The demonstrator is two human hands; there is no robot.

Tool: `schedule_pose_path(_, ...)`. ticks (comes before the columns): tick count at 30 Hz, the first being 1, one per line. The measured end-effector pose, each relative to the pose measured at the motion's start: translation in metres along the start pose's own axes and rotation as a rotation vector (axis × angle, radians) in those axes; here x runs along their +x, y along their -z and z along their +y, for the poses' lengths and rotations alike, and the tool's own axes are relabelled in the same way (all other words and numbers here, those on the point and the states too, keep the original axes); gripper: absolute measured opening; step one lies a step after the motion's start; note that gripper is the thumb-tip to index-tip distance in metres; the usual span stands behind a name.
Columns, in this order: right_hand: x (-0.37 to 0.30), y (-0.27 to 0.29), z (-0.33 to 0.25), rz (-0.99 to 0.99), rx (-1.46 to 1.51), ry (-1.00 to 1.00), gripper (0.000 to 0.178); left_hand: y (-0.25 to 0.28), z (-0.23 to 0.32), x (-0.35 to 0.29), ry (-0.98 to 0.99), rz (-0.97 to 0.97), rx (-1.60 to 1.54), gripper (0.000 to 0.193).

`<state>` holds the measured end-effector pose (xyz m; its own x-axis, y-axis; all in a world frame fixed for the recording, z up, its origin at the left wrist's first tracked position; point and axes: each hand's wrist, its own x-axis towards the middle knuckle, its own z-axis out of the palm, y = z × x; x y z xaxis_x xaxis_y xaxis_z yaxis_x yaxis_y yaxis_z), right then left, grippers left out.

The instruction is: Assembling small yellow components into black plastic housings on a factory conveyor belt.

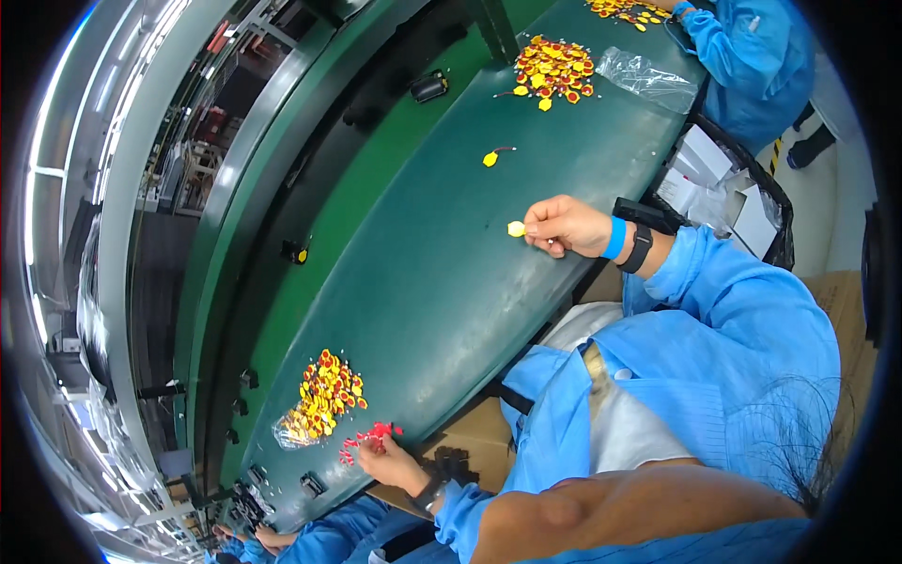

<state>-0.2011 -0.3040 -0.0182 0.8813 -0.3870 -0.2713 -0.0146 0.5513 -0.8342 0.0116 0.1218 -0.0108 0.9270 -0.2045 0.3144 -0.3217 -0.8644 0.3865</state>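
My right hand is closed in a pinch on a small yellow disc, held over the green work surface. A blue band and a black band circle that wrist. My left hand is at the lower end of the surface with curled fingers, touching a scatter of small red pieces. Whatever sits between those fingertips is too small to make out. Beyond it lies a heap of yellow and red discs, partly on a clear plastic bag. Another yellow disc with a thin wire lies alone farther up.
A second heap of discs lies farther up the surface beside a clear bag. A black-lined bin holds white packaging. Across the belt sit black parts. A co-worker's blue sleeve is at upper right.
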Motion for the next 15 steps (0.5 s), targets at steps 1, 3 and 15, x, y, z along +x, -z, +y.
schedule_pose_path(1,0.002,-0.002,0.0,-0.013,0.007,-0.014,0.013,-0.001,-0.002,-0.003,-0.022,0.098,0.108,0.019)
schedule_pose_path(3,0.009,-0.002,0.0,-0.019,0.007,-0.02,0.012,-0.006,-0.009,-0.008,0.015,0.123,0.123,0.021)
schedule_pose_path(15,-0.003,0.009,0.006,-0.037,0.116,0.04,0.01,0.004,0.067,-0.013,-0.523,0.071,-0.187,0.038)
